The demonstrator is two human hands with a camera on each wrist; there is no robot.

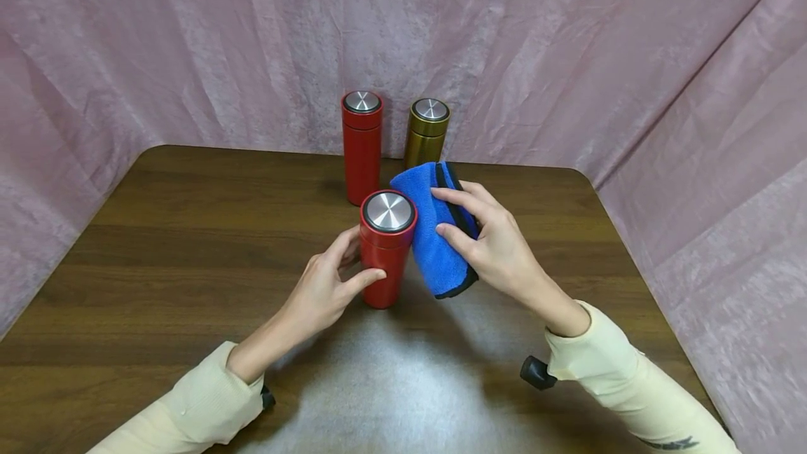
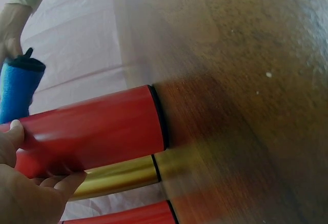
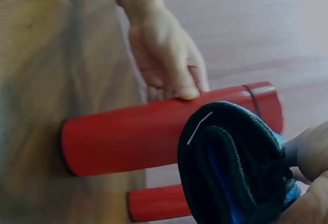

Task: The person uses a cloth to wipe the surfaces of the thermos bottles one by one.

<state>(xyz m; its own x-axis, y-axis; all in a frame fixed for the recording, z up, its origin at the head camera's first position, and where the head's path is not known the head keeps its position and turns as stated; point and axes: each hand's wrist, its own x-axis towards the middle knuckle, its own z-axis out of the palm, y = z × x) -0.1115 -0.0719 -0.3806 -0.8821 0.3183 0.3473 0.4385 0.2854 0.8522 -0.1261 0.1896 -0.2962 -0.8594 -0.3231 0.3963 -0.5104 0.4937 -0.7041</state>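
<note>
One red vacuum flask is held upright between the left hand, clamped round its body, and the right hand, pinching a folded blue cloth alongside, where too hard a forward push could tip it into the second red flask beyond both.

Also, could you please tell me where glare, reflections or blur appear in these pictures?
Head: white glare on the near tabletop; left wrist: the held red bottle and gold bottle reflect blurrily in it; right wrist: its wood grain looks soft.
</note>
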